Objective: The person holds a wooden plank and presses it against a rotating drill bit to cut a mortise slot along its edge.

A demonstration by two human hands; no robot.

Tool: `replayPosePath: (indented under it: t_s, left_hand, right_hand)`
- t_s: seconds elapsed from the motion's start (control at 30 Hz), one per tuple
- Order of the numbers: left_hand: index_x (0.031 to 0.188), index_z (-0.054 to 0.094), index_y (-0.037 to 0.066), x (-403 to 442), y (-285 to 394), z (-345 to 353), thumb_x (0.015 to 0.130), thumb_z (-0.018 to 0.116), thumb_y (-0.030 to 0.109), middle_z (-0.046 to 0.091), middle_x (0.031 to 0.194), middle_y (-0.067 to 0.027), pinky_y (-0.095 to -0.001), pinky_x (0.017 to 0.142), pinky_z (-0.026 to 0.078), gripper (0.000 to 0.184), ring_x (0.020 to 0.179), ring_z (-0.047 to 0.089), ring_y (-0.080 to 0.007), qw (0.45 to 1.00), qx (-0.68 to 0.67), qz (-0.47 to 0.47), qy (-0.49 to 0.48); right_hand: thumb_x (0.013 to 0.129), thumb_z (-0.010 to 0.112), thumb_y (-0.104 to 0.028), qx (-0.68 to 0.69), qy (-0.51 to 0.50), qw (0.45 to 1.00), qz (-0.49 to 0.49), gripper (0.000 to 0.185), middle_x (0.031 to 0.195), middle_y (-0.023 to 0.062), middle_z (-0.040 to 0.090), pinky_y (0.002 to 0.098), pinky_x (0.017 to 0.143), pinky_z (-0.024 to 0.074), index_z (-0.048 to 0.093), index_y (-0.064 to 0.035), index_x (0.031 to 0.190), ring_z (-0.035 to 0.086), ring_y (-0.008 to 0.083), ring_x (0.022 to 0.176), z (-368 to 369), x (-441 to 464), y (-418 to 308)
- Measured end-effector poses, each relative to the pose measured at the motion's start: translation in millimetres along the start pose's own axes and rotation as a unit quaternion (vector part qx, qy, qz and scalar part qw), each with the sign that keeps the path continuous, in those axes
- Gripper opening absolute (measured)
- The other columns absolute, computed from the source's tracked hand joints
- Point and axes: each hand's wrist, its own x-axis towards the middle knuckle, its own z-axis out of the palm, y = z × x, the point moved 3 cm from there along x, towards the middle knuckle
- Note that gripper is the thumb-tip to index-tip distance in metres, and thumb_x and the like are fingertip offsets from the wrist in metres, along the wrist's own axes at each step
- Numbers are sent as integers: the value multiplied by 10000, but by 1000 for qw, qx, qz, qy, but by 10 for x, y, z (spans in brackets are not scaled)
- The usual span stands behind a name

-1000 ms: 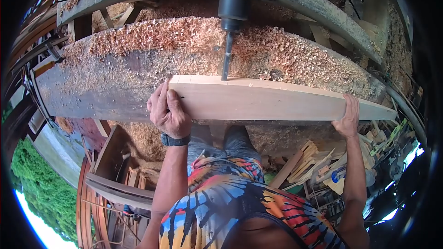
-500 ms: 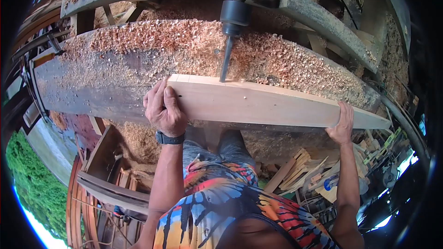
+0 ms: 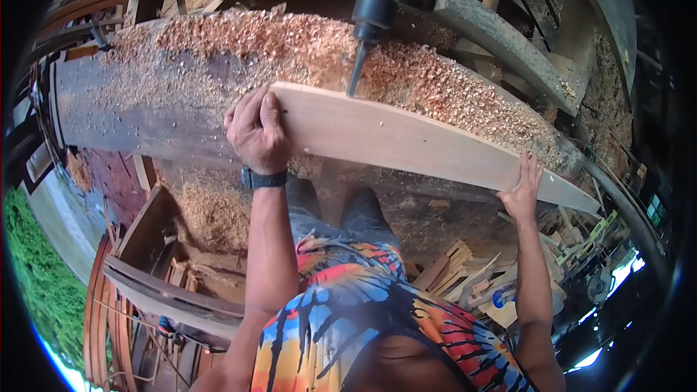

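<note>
A long pale board (image 3: 406, 138), tapering to the right, lies slanted across the work surface. My left hand (image 3: 260, 131), with a dark watch on its wrist, is closed round the board's wide left end. Near the narrow right end, my right hand (image 3: 523, 187) grips the lower edge, its fingers over the face. The bit (image 3: 357, 70) of a black drill chuck (image 3: 374, 11) meets the board's upper edge, right of my left hand. Whether the tip is inside the wood cannot be told.
Wood shavings (image 3: 254, 33) cover the back of the dark work surface (image 3: 145, 120). Curved grey beams (image 3: 501, 43) stand behind it. Below are a wooden box frame (image 3: 174, 294) at left and a pile of wood offcuts (image 3: 465, 276) at right.
The board's right end has swung down towards my body and the board is more slanted. Both hands moved with it, still holding it. The camera view has shifted too.
</note>
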Motion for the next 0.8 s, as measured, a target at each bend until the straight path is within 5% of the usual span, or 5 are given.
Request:
replayPosePath:
  t_s: [0.27,0.37,0.47,0.8]
  left_hand:
    - [1017,820,76,69,44,70,969,726,210,805,1000,-73,-349,955,448,171,928,740,-210,999,-15,-38,35]
    - [1013,815,15,109,78,76,972,738,179,803,1018,-129,-379,905,529,186,961,727,-260,998,-4,-63,12]
    - [991,827,84,137,48,121,968,725,213,807,976,-69,-351,936,450,166,906,738,-207,998,-22,-49,32]
    - [1003,829,74,289,80,200,964,725,163,812,989,-70,-346,922,463,143,910,740,-193,999,-23,-37,30]
  right_hand:
    - [558,967,-137,27,26,998,-56,1249,1646,273,340,561,1305,182,335,-103,1635,304,442,1543,50,55,66]
    - [566,952,-124,29,25,998,-52,1230,1630,273,359,561,1304,182,339,-99,1633,315,444,1535,25,51,58]
    - [561,940,-111,31,28,998,-55,1224,1615,271,377,561,1304,181,344,-98,1631,324,447,1528,7,99,35]
    - [559,901,-57,49,37,996,-58,1203,1621,272,365,572,1300,179,352,-113,1628,312,456,1531,-25,175,22]
